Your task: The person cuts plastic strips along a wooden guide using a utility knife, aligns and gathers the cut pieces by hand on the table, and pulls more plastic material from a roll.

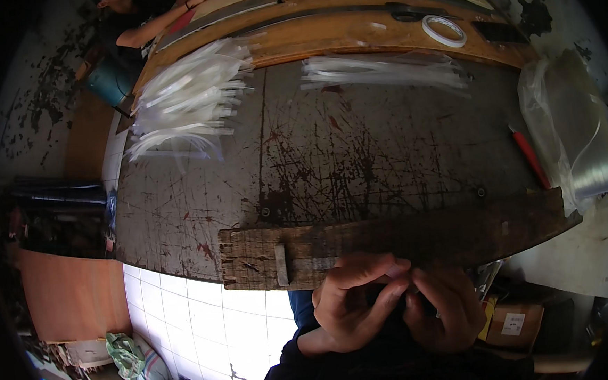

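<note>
My left hand [352, 302] and my right hand [448, 309] meet just past the near edge of a worn wooden plank [390, 239]. Both have thumb and fingers pinched, their tips almost touching. Whatever lies between them is too small or hidden to make out. Close to my left hand, a short metal strip [281, 264] crosses the plank. Beyond it spreads a scratched grey work surface [200, 196]. A big heap of clear plastic strips [190, 92] lies far left, and a smaller bundle of strips [384, 71] lies at the far middle.
On the right lie a red-handled tool [530, 159] and a clear plastic bag [538, 99] beside a roll of clear film [590, 148]. A white tape roll [444, 31] rests on the wooden ledge [288, 41]. A co-worker's arm [155, 28] shows far left. Cardboard box [514, 327] below right.
</note>
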Demonstrator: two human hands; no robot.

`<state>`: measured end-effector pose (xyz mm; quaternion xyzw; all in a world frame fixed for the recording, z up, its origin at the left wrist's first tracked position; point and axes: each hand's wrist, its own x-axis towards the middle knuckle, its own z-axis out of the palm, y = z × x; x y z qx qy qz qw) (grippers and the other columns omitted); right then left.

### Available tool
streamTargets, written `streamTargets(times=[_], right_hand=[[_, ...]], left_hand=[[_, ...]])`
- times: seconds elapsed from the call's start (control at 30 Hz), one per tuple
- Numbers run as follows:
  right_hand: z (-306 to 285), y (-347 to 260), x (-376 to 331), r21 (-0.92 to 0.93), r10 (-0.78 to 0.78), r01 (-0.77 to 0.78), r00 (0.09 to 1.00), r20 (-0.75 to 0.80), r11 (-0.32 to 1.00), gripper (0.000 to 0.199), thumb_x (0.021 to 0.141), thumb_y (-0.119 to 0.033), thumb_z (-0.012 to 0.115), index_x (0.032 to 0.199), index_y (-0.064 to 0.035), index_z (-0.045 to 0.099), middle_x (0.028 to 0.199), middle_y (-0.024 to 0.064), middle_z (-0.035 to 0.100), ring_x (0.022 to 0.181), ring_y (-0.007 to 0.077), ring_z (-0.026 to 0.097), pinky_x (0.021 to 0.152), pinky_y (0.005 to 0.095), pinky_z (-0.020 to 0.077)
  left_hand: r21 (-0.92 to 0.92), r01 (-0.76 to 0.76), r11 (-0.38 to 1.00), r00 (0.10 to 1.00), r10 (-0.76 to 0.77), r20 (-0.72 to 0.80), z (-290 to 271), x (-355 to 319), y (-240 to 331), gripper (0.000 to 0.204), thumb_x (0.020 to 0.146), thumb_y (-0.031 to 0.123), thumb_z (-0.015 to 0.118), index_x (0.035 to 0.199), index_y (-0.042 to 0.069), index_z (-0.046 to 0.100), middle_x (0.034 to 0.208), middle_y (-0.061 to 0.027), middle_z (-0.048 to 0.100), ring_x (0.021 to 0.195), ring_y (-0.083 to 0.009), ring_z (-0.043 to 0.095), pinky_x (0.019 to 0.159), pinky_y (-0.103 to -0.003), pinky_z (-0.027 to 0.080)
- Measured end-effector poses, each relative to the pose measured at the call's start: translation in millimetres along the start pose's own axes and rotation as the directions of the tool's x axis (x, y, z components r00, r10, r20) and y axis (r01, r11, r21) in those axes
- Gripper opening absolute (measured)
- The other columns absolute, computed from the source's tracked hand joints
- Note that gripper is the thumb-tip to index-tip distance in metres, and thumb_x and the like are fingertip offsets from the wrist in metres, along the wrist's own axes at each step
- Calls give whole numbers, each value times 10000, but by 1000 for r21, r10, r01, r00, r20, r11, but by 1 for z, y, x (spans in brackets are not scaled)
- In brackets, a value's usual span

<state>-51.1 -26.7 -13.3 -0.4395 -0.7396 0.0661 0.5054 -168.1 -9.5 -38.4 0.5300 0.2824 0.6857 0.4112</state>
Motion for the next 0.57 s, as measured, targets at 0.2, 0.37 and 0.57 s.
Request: streamTargets(times=[0.2, 0.37, 0.57], right_hand=[[3, 2, -1, -32, -35, 34, 999, -30, 999, 213, 714, 36, 588, 920, 91, 583, 785, 181, 595, 645, 236, 611, 526, 277, 504], [0, 0, -2, -82, -34, 37, 998, 47, 996, 268, 704, 16, 633, 958, 83, 579, 854, 176, 586, 713, 237, 608, 581, 282, 507], [-2, -2, -6, -93, 20, -13, 997, 80, 996, 348, 717, -19, 661, 1038, 63, 557, 889, 165, 584, 743, 237, 605, 629, 321, 507]], left_hand=[[67, -2, 998, 1000, 4, -21, 2, 2, 2, 236, 720, -90, 640, 920, -61, 518, 900, -190, 588, 813, -207, 629, 674, -252, 523], [119, -1, 993, 1000, 0, 6, 0, 5, 5, 186, 723, -81, 643, 873, -44, 539, 883, -178, 596, 779, -191, 627, 653, -244, 518], [145, 31, 989, 999, -36, 29, -1, 5, 6, 164, 729, -79, 637, 863, -36, 554, 901, -180, 591, 785, -188, 626, 650, -243, 520]])
